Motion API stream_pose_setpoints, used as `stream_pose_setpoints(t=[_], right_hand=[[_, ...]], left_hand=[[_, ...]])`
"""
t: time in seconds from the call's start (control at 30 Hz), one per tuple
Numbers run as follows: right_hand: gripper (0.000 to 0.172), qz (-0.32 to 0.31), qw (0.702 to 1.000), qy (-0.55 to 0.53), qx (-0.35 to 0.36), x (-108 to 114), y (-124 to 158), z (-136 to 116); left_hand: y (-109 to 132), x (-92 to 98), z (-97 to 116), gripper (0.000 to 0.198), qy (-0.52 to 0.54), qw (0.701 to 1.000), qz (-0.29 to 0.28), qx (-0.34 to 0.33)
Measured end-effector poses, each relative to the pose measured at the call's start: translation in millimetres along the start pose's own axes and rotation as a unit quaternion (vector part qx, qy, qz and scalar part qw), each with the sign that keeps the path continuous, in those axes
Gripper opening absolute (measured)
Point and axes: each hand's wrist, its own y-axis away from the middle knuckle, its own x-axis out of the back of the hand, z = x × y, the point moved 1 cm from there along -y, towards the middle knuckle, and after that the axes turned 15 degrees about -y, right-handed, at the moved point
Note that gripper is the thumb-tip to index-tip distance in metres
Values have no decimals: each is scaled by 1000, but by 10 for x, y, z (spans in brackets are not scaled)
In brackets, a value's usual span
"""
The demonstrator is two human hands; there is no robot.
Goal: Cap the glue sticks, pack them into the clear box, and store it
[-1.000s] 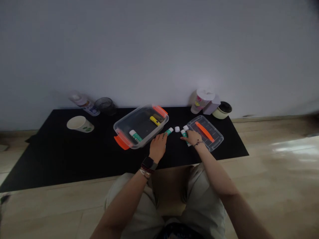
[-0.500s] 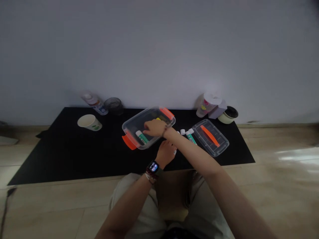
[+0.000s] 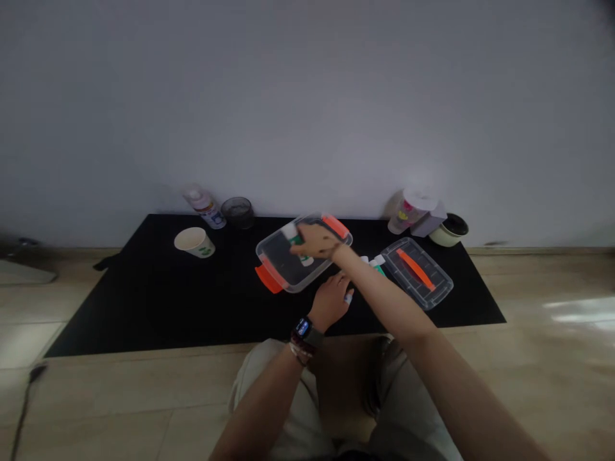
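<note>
My right hand [image 3: 318,242] reaches across over a clear plastic box [image 3: 283,276] with orange latches and is closed on green-and-white glue sticks [image 3: 291,234], held above the box. My left hand [image 3: 330,299], with a watch on its wrist, rests on the black mat [image 3: 144,288] under my right forearm. It is curled round a small stick whose white end [image 3: 348,298] pokes out. More glue sticks [image 3: 377,261] lie between the box and its clear lid [image 3: 432,288], which has an orange handle.
At the back left stand a paper cup [image 3: 195,242], a spray bottle [image 3: 204,206] and a dark cup [image 3: 237,211]. At the back right are a lidded plastic cup [image 3: 410,210], a purple box [image 3: 425,221] and a bowl [image 3: 449,229]. A wall runs behind the mat.
My right hand swung from beside the lid over to the box and took up glue sticks there. My left hand drew back toward me with its stick.
</note>
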Motion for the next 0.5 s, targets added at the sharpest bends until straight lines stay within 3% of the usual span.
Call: stream_pose_setpoints(t=[0.1, 0.2, 0.33, 0.5], right_hand=[[45, 98, 993, -68, 8, 673, 573, 37], [58, 151, 972, -177, -33, 1007, 1210, 243], [36, 115, 967, -190, -125, 814, 1748, 540], [29, 117, 985, -55, -115, 517, 1881, 666]], left_hand=[[-15, 18, 14, 50, 143, 989, 10, 31], [-44, 16, 37, 65, 332, 941, -8, 64], [-37, -66, 143, 66, 457, 886, -74, 34], [91, -300, 314, 58, 484, 844, -213, 94]])
